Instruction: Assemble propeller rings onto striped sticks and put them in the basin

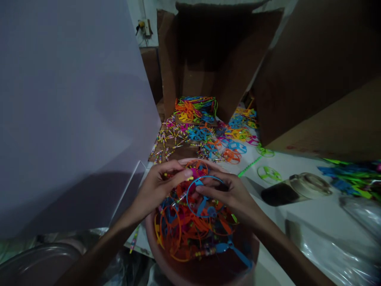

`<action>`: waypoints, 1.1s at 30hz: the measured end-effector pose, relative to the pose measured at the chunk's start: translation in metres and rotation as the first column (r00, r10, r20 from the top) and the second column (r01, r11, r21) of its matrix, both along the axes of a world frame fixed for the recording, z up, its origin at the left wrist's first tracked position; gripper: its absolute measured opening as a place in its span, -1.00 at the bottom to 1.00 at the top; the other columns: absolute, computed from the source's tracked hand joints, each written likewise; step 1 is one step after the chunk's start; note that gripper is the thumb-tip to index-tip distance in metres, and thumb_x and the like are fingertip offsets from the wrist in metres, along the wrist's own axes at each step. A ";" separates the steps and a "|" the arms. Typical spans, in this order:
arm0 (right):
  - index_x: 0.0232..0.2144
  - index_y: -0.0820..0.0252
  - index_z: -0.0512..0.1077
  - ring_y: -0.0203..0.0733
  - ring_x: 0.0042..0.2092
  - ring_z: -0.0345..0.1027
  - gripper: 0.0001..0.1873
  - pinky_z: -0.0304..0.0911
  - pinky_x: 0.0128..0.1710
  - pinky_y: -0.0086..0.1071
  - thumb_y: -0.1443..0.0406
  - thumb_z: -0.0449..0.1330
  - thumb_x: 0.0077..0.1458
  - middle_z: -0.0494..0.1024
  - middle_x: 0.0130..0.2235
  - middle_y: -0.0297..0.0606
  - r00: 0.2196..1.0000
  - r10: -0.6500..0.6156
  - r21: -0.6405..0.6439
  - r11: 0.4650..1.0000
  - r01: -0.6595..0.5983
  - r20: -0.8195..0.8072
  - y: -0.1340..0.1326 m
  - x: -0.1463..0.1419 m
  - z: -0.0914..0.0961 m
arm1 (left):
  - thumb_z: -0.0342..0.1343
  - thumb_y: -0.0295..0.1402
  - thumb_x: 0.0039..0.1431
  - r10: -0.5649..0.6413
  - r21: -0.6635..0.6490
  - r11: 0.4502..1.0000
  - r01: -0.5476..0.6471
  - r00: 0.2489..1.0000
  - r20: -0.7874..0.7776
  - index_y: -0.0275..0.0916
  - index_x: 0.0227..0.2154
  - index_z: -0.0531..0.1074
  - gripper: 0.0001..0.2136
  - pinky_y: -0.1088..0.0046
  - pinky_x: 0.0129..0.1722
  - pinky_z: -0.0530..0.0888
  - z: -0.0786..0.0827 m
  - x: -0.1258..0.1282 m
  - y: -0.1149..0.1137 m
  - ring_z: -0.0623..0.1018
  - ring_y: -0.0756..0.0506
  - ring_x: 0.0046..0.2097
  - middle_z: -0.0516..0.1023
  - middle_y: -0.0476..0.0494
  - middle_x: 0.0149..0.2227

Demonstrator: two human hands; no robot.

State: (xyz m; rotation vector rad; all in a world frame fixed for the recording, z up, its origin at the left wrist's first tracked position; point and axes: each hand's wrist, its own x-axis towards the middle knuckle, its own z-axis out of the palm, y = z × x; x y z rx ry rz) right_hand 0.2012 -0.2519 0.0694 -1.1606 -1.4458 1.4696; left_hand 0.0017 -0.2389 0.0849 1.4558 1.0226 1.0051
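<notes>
Over a pink plastic basin [245,254] heaped with tangled propeller rings, the left hand [159,190] and right hand [224,194] curl close together. The right hand's thumb and fingers pinch a blue propeller ring [205,196]; what the left fingers [187,172] grip is too small to tell. Beyond, on the table [306,222], lie colored rings [208,137] and striped sticks [169,137] before a cardboard sheet [202,51].

Blue plastic ring [205,177], tilted, w/ tangled orange rings [180,230] below
</notes>
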 end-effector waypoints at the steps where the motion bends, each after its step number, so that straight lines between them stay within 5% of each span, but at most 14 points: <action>1: -0.42 0.05 0.63 -0.11 -0.32 0.55 -0.83 0.46 -0.29 -0.26 0.11 0.38 0.04 0.68 -0.36 -0.25 1.000 0.001 0.022 1.000 -0.001 0.016 0.000 0.000 0.002 | 0.18 -0.24 0.24 -0.025 0.026 0.999 0.026 0.999 -0.032 -0.21 -0.48 0.47 -0.78 0.48 -0.32 0.39 0.002 0.000 -0.001 0.46 -0.02 -0.34 0.47 0.02 -0.45; 9: -0.44 0.00 0.64 -0.09 -0.32 0.57 -0.88 0.49 -0.32 -0.26 0.14 0.39 0.03 0.68 -0.37 -0.29 1.000 0.029 0.026 0.999 -0.029 -0.008 -0.009 -0.001 0.006 | 0.12 -0.21 0.29 -0.222 0.012 0.974 0.227 0.960 -0.171 -0.21 -0.47 0.29 -0.73 0.54 -0.48 0.22 0.001 -0.010 0.002 0.25 0.06 -0.48 0.25 0.10 -0.49; 15: -0.48 0.00 0.64 -0.11 -0.39 0.54 -0.86 0.44 -0.44 -0.34 0.12 0.42 0.00 0.65 -0.47 -0.31 0.995 0.102 0.003 0.995 -0.102 -0.023 -0.014 -0.002 0.008 | 0.09 -0.22 0.33 -0.306 0.080 0.934 0.349 0.895 -0.324 -0.20 -0.44 0.33 -0.75 0.53 -0.43 0.28 0.006 -0.019 0.003 0.32 0.02 -0.42 0.31 0.05 -0.47; 23: -0.44 0.06 0.62 -0.14 -0.41 0.52 -0.79 0.40 -0.37 -0.31 0.08 0.40 0.01 0.66 -0.45 -0.33 0.978 0.197 -0.117 0.972 -0.203 -0.062 -0.016 0.000 0.003 | 0.11 -0.23 0.33 -0.349 0.105 0.905 0.412 0.861 -0.370 -0.20 -0.37 0.37 -0.81 0.50 -0.37 0.33 0.007 -0.026 0.000 0.38 0.00 -0.35 0.40 0.01 -0.38; 33: -0.46 0.11 0.56 -0.41 -0.58 0.17 -0.82 0.01 -0.61 -0.48 0.17 0.43 0.00 0.47 -0.55 -0.50 0.987 0.159 -0.068 0.985 -0.160 -0.012 -0.029 -0.003 0.000 | 0.11 -0.28 0.34 -0.399 0.083 0.877 0.473 0.814 -0.422 -0.21 -0.37 0.29 -0.81 0.53 -0.40 0.25 0.004 -0.029 -0.005 0.30 0.05 -0.39 0.30 0.09 -0.42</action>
